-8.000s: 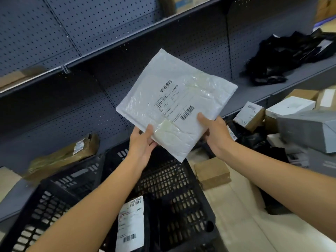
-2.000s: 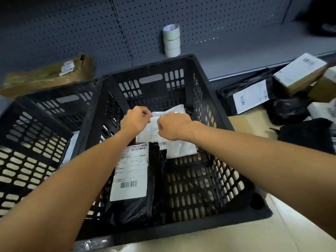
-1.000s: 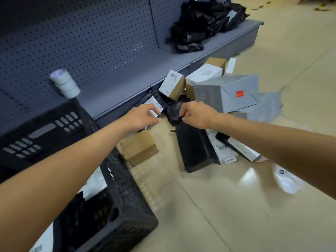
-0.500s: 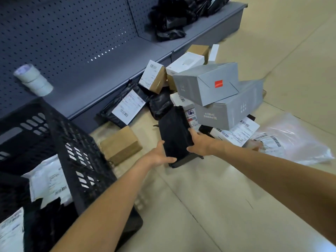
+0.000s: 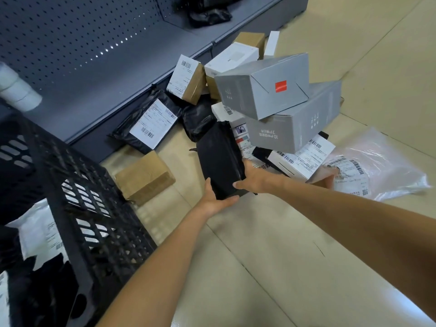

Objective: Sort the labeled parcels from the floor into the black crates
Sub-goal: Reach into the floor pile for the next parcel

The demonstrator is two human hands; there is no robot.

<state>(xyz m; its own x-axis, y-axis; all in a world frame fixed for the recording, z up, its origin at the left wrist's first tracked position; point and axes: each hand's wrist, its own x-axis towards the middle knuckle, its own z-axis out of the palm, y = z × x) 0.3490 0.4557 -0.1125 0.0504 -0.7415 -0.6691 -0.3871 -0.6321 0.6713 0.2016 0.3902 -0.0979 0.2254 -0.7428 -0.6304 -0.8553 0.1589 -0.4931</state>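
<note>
Two hands gripping one black parcel, perhaps unlabeled

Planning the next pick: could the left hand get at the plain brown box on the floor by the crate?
Probably yes: the brown box lies uncovered, beside the left hand, which would first have to release the black parcel.
</note>
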